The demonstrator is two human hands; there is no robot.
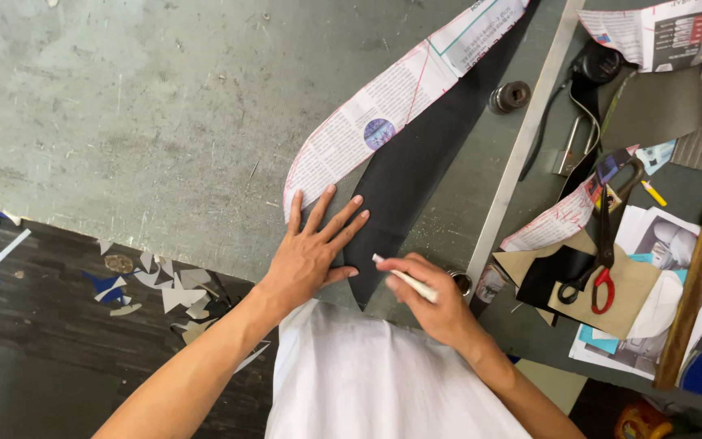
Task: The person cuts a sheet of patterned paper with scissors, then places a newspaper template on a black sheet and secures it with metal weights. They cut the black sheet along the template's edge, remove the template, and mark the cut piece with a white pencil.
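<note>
Right now my left hand [306, 256] lies flat, fingers [343, 221] spread wide and holding nothing, pressing down where the newspaper pattern [383, 106] meets the black fabric [416, 162] on the grey desk [148, 114]. My right hand [436, 297] is closed around a white stick of chalk [404, 278], whose tip touches the fabric near its narrow pointed end, just beside my left thumb.

The fabric runs as a long tapering strip from the far right of the desk down to a point close to the near edge, right in front of my white shirt [375, 382]. The paper pattern lies along its left side, overlapping it. To the left of both, the desk surface spreads wide and bare. Its near edge runs slantwise just behind my left wrist, and below it the dark floor [42, 341] is scattered with paper and cloth scraps [176, 293].

To the right, room is tight. A long metal ruler [522, 138] lies close along the fabric's right edge, with a small round metal weight [512, 96] between them. Beyond the ruler sit large scissors [603, 260] with one red handle, resting on tan and black cut pieces [611, 293], plus magazine pages [660, 32] and a yellow pencil stub [654, 193].
</note>
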